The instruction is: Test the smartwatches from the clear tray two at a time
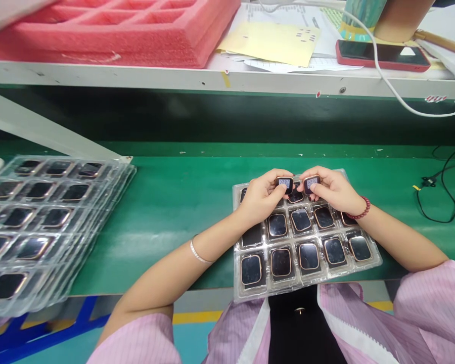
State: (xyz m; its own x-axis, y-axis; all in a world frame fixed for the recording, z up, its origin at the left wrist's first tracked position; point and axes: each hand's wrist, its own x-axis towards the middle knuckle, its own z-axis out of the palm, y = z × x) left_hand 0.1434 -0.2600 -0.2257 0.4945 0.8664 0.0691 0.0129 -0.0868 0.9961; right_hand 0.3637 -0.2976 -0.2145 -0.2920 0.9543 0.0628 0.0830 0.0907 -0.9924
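My left hand (262,196) is closed on a smartwatch body (284,184) whose lit screen shows a QR code, the thumb resting on its face. A similar smartwatch body (311,183), also lit with a code, is gripped in my right hand (332,190). Both are held side by side over the far edge of a clear plastic tray (263,293). Dark-screened watch bodies with gold rims, such as this one (280,263), lie in the tray's pockets. My hands and forearms hide part of the back rows.
Several stacked clear trays (109,202) with watch bodies stand at the left of the green table (174,202). A shelf (167,78) above bears pink foam (197,40), papers (276,40) and a phone (382,54). A white cable (398,98) hangs over its edge; a black cable (443,182) lies right.
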